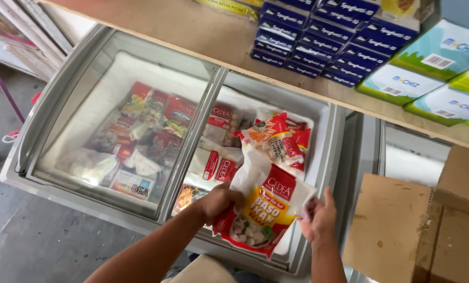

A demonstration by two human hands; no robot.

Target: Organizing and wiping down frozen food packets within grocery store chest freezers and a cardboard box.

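Note:
I hold a flat frozen-food bag (263,212), red, white and yellow with pale balls pictured on it, over the open right side of a chest freezer (318,173). My left hand (219,200) grips the bag's left edge. My right hand (318,217) holds its right edge, fingers spread along the side. Just beyond the bag lies a second red and white packet (279,139) on top of other frozen packs inside the freezer.
The freezer's left half is under a shut sliding glass lid (114,126) with several packets below it. A wooden shelf (213,36) above carries dark blue boxes (318,36) and green and white boxes (428,68). Cardboard boxes (402,230) stand at the right.

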